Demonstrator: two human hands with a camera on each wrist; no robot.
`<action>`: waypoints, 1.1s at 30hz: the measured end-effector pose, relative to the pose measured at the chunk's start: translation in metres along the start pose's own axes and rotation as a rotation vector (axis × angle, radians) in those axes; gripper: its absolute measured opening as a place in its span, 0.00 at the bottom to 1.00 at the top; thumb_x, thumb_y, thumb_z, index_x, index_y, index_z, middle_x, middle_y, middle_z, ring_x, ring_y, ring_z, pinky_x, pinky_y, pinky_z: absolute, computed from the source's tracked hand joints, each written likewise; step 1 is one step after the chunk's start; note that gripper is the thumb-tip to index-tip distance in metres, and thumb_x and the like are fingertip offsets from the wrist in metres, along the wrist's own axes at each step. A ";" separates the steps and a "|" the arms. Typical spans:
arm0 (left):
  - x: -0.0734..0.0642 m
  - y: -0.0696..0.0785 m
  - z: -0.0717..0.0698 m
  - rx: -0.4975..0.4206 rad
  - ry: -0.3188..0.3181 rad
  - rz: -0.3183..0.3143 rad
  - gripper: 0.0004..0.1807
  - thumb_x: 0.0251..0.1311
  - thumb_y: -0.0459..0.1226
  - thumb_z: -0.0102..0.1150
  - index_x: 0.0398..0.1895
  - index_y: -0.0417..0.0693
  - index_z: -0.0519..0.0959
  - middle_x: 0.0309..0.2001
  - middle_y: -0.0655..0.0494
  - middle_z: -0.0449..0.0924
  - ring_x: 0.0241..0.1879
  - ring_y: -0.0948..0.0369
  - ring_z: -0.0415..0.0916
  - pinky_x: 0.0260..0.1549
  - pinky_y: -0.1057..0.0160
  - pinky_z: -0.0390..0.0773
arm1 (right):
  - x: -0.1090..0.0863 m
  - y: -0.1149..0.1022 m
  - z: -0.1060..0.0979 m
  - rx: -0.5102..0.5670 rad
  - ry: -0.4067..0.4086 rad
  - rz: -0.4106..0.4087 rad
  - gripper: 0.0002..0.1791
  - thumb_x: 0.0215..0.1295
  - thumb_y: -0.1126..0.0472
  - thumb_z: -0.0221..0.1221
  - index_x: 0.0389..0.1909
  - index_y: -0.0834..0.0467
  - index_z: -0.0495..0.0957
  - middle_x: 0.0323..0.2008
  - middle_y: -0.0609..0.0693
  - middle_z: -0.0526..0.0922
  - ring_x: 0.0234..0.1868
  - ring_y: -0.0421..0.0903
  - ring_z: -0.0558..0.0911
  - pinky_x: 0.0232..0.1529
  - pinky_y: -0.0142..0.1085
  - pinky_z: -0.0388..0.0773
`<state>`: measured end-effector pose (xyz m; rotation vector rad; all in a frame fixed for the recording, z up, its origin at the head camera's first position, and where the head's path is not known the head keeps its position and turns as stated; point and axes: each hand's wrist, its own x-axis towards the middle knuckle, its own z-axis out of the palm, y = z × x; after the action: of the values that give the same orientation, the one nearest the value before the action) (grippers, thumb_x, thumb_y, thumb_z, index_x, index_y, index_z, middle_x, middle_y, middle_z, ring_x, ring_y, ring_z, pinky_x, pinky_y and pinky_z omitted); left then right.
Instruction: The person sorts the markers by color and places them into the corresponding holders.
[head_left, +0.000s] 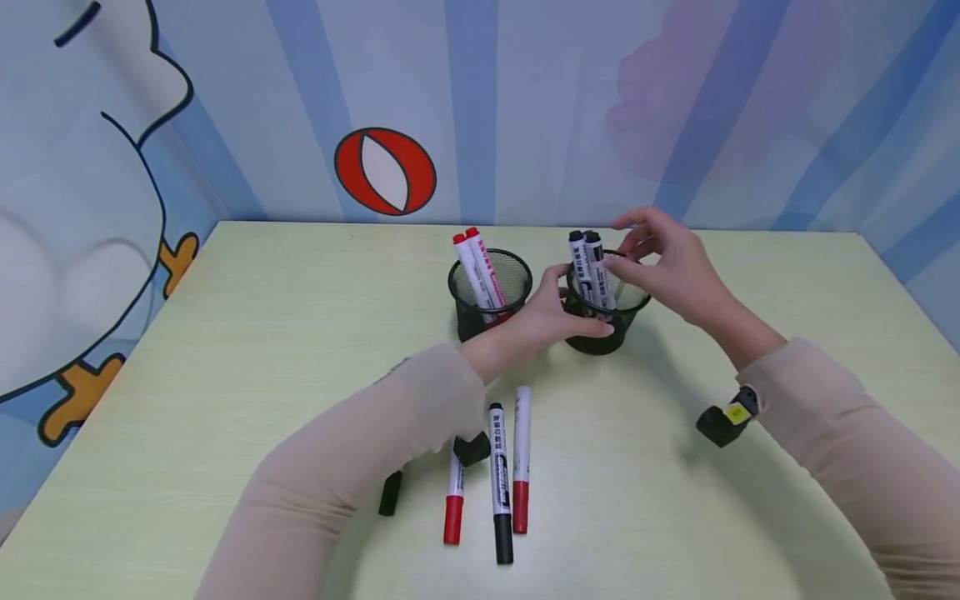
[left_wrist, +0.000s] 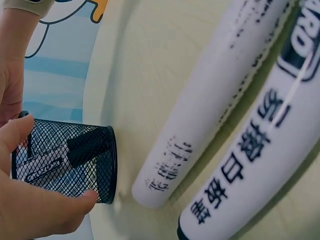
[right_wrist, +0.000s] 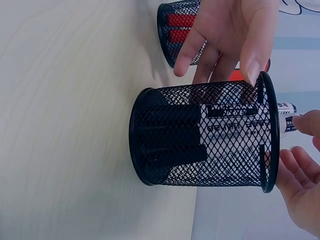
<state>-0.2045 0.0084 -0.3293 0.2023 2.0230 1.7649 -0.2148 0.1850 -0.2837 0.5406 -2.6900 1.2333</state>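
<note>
Around mesh cup (right_wrist: pixel 205 142), half-curled hands (head_left: pixel 550 315) (head_left: pixel 673 265)

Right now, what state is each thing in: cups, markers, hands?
Left cup: upright
Its two red markers: leaning, caps down
Right cup: upright
Its two black markers: leaning, caps down
Two loose red markers: lying, capped
Loose black marker: lying, capped
Leftmost black cap: lying, rest hidden
Left hand: holding right cup
Right hand: thumb at a black marker

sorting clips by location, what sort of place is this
Perhaps a playroom or staged recording corner: a pale table, cartoon-printed walls behind it, and a black mesh cup holding markers.
</note>
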 end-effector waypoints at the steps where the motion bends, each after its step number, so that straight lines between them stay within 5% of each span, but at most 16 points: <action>1: -0.001 0.000 0.000 -0.003 -0.002 -0.003 0.52 0.50 0.34 0.68 0.72 0.54 0.42 0.65 0.47 0.55 0.62 0.55 0.57 0.62 0.55 0.58 | 0.000 0.000 0.000 0.001 0.001 0.001 0.22 0.60 0.60 0.61 0.55 0.58 0.70 0.37 0.53 0.74 0.39 0.47 0.76 0.30 0.29 0.72; 10: -0.013 0.001 -0.003 -0.002 -0.017 -0.037 0.50 0.50 0.34 0.68 0.71 0.54 0.44 0.70 0.45 0.50 0.69 0.53 0.48 0.64 0.51 0.54 | -0.006 -0.001 -0.004 0.019 -0.003 0.006 0.22 0.61 0.60 0.60 0.56 0.56 0.69 0.38 0.53 0.75 0.38 0.42 0.76 0.30 0.30 0.72; 24: -0.037 0.006 -0.010 0.017 -0.057 -0.100 0.47 0.50 0.38 0.68 0.70 0.57 0.50 0.68 0.49 0.56 0.67 0.54 0.55 0.62 0.52 0.59 | -0.019 -0.007 -0.006 0.065 -0.029 -0.017 0.22 0.59 0.65 0.62 0.55 0.59 0.69 0.38 0.54 0.76 0.36 0.38 0.76 0.32 0.26 0.74; 33: -0.055 0.010 -0.020 0.030 -0.134 -0.039 0.41 0.54 0.38 0.65 0.69 0.55 0.54 0.68 0.51 0.57 0.67 0.56 0.54 0.62 0.53 0.59 | -0.029 -0.012 -0.007 0.074 -0.065 -0.047 0.21 0.59 0.66 0.61 0.54 0.60 0.70 0.36 0.53 0.76 0.36 0.41 0.76 0.35 0.25 0.75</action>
<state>-0.1662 -0.0294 -0.3050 0.2808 1.9467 1.6527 -0.1839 0.1903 -0.2786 0.6611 -2.6756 1.3298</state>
